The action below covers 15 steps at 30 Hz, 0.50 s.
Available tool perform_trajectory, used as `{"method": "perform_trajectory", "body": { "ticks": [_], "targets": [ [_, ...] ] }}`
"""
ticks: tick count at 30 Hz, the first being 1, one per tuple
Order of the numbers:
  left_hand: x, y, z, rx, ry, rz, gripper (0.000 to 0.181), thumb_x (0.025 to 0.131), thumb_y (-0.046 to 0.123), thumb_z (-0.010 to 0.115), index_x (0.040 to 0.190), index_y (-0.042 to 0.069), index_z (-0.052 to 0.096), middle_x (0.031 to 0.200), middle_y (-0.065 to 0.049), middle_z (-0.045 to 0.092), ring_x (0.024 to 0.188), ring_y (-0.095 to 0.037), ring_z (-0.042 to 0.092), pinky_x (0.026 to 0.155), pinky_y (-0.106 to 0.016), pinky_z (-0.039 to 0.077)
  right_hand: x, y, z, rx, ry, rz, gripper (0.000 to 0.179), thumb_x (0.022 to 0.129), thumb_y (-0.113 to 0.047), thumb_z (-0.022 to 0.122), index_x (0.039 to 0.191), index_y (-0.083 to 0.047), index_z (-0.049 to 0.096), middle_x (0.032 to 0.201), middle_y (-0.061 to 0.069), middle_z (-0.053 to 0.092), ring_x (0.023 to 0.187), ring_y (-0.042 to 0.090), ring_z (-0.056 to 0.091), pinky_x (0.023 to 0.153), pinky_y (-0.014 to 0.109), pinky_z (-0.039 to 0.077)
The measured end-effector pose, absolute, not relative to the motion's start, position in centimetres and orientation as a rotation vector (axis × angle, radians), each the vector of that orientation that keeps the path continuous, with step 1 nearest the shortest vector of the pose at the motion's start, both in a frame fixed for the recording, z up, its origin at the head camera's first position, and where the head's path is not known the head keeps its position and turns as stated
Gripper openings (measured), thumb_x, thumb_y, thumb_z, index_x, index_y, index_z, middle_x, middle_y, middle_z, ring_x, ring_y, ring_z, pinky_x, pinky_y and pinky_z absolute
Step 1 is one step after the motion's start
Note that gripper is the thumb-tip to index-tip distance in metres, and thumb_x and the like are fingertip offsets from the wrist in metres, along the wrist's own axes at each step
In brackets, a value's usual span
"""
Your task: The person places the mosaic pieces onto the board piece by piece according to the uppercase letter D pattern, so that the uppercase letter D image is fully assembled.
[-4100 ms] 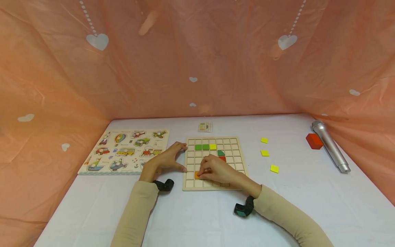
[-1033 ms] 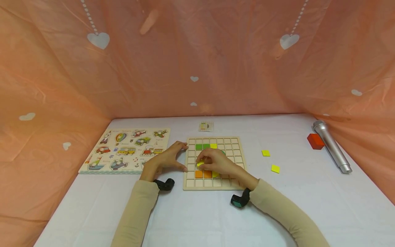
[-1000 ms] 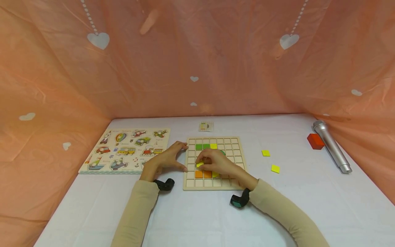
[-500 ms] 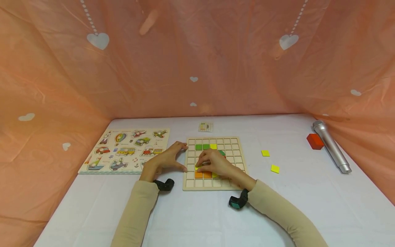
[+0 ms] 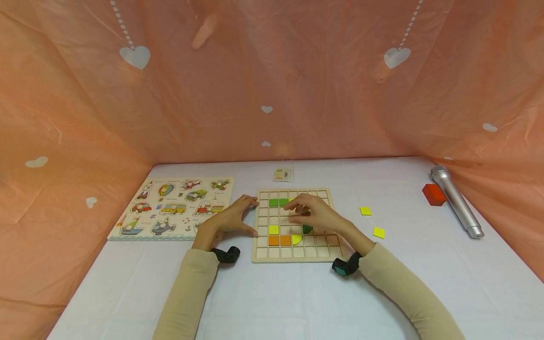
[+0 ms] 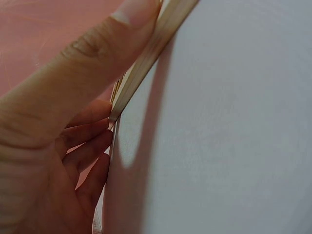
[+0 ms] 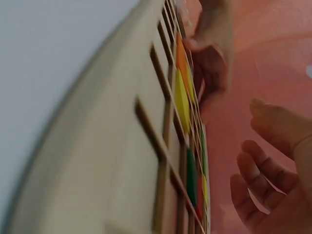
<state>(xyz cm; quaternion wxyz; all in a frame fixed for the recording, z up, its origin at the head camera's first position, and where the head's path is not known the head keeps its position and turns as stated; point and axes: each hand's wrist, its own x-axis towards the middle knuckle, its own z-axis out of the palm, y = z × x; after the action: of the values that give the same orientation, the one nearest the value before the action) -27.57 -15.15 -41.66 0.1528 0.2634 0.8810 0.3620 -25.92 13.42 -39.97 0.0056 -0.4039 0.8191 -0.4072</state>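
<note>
A wooden grid board lies flat on the table. In the head view my left hand touches its left edge, thumb and fingers spread apart. The left wrist view has the thumb against the board's side. Over the board's middle hovers my right hand, fingers loosely bent and nothing between them. On the grid sit a yellow square tile, orange tiles, a yellow rounded tile, green square tiles and a dark green tile. The right hand partly covers other tiles.
Two loose yellow tiles, a far tile and a near tile, lie right of the board. Further right are a red block and a silver microphone. A vehicle puzzle lies left; a small pattern card lies behind.
The right hand has let go of the yellow square tile, now in a cell above the orange ones, and moved up and right. Two loose yellow tiles lie at right, formerly three. Left hand unchanged.
</note>
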Motion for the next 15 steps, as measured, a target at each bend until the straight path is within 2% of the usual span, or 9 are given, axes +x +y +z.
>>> {"method": "perform_trajectory", "body": {
  "ticks": [7,9,15],
  "targets": [
    [-27.5,-15.2,-41.7,0.740,2.529,1.043,0.091,0.061,0.024,0.088,0.136,0.004,0.040,0.146,-0.009,0.029,0.138,-0.026,0.021,0.114,-0.043,0.016,-26.2,18.1,-39.3,-1.144,2.649,-1.329,0.033,0.081,-0.009,0.072,0.112,-0.003,0.063,0.109,0.013,0.062,0.094,0.031,0.056,0.079,0.045,0.051],
    [-27.5,-15.2,-41.7,0.743,2.531,1.040,0.092,0.061,0.024,0.088,0.136,0.004,0.040,0.146,-0.009,0.028,0.138,-0.026,0.021,0.114,-0.044,0.016,-25.6,19.1,-38.4,-1.071,2.679,-1.329,0.032,0.081,-0.005,0.071,0.111,0.001,0.062,0.109,0.017,0.062,0.096,0.034,0.055,0.081,0.048,0.050],
    [-27.6,-15.1,-41.8,0.738,2.535,1.037,0.091,0.060,0.023,0.088,0.136,0.005,0.041,0.145,-0.008,0.029,0.138,-0.026,0.021,0.114,-0.043,0.016,-25.8,23.4,-38.8,-0.965,2.720,-1.314,0.037,0.080,-0.008,0.072,0.115,0.002,0.061,0.112,0.019,0.060,0.100,0.034,0.055,0.085,0.042,0.049]
  ]
}}
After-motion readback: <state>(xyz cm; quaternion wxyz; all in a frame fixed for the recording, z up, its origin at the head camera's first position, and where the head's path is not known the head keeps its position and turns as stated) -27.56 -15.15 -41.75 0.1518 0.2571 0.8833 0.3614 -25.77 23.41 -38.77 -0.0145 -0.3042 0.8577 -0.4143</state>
